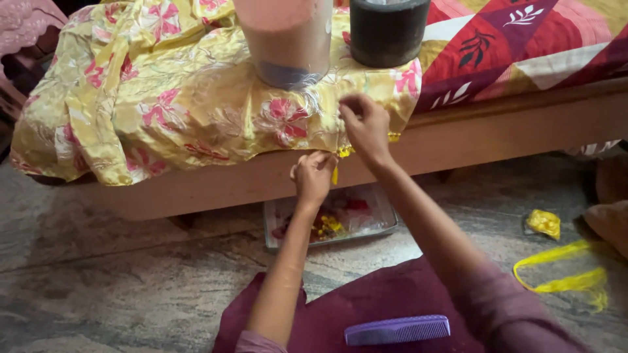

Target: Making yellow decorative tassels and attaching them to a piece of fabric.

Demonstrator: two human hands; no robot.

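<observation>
At bed edge: yellow floral cloth [196, 98] hangs over.
Left hand [313, 176]: pinching yellow tassel [335, 174].
Right hand [366, 127]: pinching cloth hem.
Lap: purple comb [397, 329].

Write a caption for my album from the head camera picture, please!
Two hands, left and right, pinch yellow tassels on a floral cloth's edge, tray below.

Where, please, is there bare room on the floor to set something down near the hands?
Bare stone floor lies left of the tray, and between tray and yellow threads. It is crowded at the cloth edge, where left hand and right hand work above the tray.
</observation>
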